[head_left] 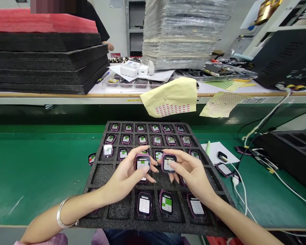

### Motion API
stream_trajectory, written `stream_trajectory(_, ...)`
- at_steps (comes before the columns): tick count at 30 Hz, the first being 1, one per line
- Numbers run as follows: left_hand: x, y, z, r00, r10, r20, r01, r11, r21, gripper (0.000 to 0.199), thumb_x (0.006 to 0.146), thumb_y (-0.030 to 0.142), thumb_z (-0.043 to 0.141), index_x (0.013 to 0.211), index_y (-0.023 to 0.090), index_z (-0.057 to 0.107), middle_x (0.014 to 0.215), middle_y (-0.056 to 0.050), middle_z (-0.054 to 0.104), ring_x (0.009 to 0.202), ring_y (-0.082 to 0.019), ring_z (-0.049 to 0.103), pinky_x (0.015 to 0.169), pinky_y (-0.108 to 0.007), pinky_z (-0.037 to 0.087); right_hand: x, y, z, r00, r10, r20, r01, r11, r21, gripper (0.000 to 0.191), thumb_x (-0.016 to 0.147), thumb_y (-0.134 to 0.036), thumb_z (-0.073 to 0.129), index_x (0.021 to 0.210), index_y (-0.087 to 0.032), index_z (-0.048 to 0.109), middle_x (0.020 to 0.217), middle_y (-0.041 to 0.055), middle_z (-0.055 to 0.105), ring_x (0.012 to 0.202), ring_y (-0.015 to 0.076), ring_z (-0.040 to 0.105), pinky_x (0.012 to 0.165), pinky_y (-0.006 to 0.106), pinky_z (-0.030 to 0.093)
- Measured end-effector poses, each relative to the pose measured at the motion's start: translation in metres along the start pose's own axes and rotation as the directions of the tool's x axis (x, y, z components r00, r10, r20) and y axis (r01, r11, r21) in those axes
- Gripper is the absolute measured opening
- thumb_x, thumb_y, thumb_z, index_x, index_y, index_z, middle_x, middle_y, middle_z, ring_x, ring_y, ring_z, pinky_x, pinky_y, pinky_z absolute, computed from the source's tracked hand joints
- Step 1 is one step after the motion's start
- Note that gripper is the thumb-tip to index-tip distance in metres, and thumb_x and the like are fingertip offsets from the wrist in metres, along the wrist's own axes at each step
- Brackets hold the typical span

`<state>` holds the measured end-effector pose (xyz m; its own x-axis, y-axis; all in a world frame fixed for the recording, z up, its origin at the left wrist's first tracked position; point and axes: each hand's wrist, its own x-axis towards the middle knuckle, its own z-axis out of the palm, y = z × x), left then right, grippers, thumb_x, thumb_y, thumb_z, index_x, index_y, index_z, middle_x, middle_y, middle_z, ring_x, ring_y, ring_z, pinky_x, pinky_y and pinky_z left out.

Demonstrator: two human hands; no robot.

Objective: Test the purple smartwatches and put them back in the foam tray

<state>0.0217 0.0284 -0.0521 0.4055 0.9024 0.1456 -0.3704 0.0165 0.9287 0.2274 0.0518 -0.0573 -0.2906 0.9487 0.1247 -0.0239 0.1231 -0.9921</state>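
My left hand [129, 172] is closed around a purple-framed smartwatch body [142, 162], its thumb on the lit screen. In my right hand [187, 170] is a second smartwatch [169, 162] of the same kind, with the thumb resting on its screen of white and green tiles. Both are held side by side over a black foam tray [102, 175]. Many compartments of the tray hold similar watches, such as one with large green tiles [166, 202] in the front row. My hands and forearms hide some compartments. One watch [91, 159] lies against the tray's left edge.
On the green bench [53, 170], a charging watch [223, 169], white cables [242, 177] and a green pen [208, 148] lie right of the tray. Yellow sticker sheets [173, 95] hang from the shelf above. Stacked foam trays [40, 61] and plastic trays [178, 37] stand there; a person [99, 27] is behind.
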Motion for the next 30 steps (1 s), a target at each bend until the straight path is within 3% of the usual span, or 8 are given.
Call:
stream_trajectory(3,0.0014,-0.0006,-0.0016,1.0,0.006,-0.016,-0.006,1.0,0.014,0.038,0.092,0.019,0.048,0.129,0.022,0.041,0.101,-0.008,0.056,0.091,-0.017,0.058,0.071,-0.029,0.058,-0.0018,-0.0014,-0.0015,0.999,-0.002,0.05,0.0,0.999,0.046,0.029,0.088,-0.024,0.062,0.116,-0.018,0.06,0.088,0.0074,0.069,0.051,0.0109,0.058,0.04,0.019,0.042)
stream_trajectory(7,0.0023,-0.0014,-0.0037,1.0,0.009,-0.018,-0.008,1.0,0.014,0.041,0.091,0.019,0.051,0.13,0.022,0.041,0.102,-0.008,0.056,0.091,-0.018,0.058,0.07,-0.029,0.058,-0.0033,-0.0046,0.0006,0.991,0.027,0.133,-0.043,0.992,0.12,0.043,0.083,-0.019,0.066,0.125,-0.019,0.054,0.098,0.0092,0.067,0.064,0.0162,0.064,0.048,0.023,0.05)
stream_trajectory(14,0.001,-0.0019,-0.0017,0.999,0.025,-0.02,-0.026,0.999,-0.019,0.059,0.082,0.01,0.061,0.134,0.025,0.037,0.108,-0.007,0.056,0.095,-0.018,0.058,0.08,-0.031,0.056,-0.0018,-0.0017,0.0034,0.993,0.079,0.088,-0.09,0.988,0.129,0.049,0.08,-0.021,0.07,0.126,-0.02,0.055,0.095,0.0083,0.067,0.065,0.0168,0.065,0.047,0.023,0.052)
stream_trajectory(21,0.0004,-0.0031,-0.0012,0.998,0.023,-0.053,-0.022,1.0,0.02,0.053,0.085,0.012,0.058,0.133,0.024,0.038,0.102,-0.006,0.057,0.09,-0.017,0.06,0.073,-0.029,0.058,-0.0031,-0.0011,0.0004,0.997,0.038,0.069,-0.049,0.986,0.159,0.036,0.086,-0.026,0.061,0.12,-0.016,0.06,0.075,0.0056,0.067,0.056,0.0178,0.064,0.041,0.023,0.049)
stream_trajectory(26,-0.0006,-0.0008,-0.0013,0.999,0.043,-0.032,-0.042,0.999,0.015,0.052,0.083,0.014,0.06,0.131,0.023,0.042,0.099,-0.006,0.057,0.09,-0.019,0.058,0.073,-0.031,0.058,-0.0038,-0.0014,0.0022,0.997,0.078,0.005,-0.079,0.995,0.054,0.032,0.085,-0.029,0.066,0.114,-0.017,0.064,0.074,0.0046,0.067,0.049,0.0145,0.061,0.038,0.021,0.045)
stream_trajectory(30,0.0005,-0.0018,-0.0003,0.996,0.05,-0.076,-0.046,0.998,0.046,0.044,0.086,0.019,0.058,0.128,0.022,0.045,0.092,-0.005,0.056,0.082,-0.017,0.06,0.062,-0.027,0.059,-0.0046,0.0007,0.0014,0.996,0.079,0.039,-0.082,0.993,0.081,0.031,0.085,-0.029,0.066,0.114,-0.018,0.065,0.068,0.003,0.065,0.049,0.0153,0.062,0.039,0.021,0.046)
